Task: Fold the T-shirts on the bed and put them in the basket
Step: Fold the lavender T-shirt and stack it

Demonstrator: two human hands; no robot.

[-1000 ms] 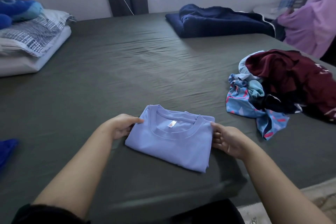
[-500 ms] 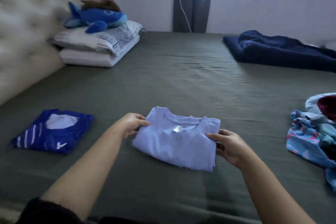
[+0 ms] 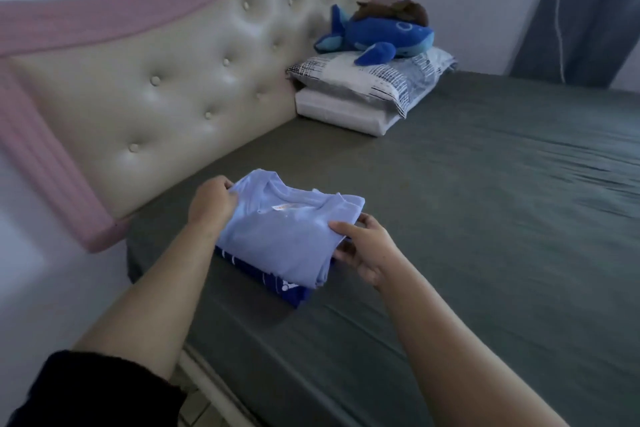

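Note:
A folded lilac T-shirt [image 3: 280,232] sits on top of a folded dark blue T-shirt with white stripes [image 3: 273,282], near the left edge of the bed by the headboard. My left hand [image 3: 211,204] grips the lilac shirt's left edge, fingers curled over it. At the shirt's right edge, my right hand [image 3: 363,250] holds it with the thumb on top and the fingers underneath. Only the blue shirt's front edge shows below the lilac one. No basket is in view.
The bed has a grey-green sheet [image 3: 485,236]. A padded cream headboard with a pink frame [image 3: 166,94] stands to the left. Two stacked pillows [image 3: 370,90] with a blue plush whale [image 3: 377,35] lie at the head. A dark curtain [image 3: 588,10] hangs at the far right.
Both hands carried the folded lilac shirt to the left, over the folded blue shirt. The view swung left, so the heap of unfolded clothes and the navy blanket are out of sight.

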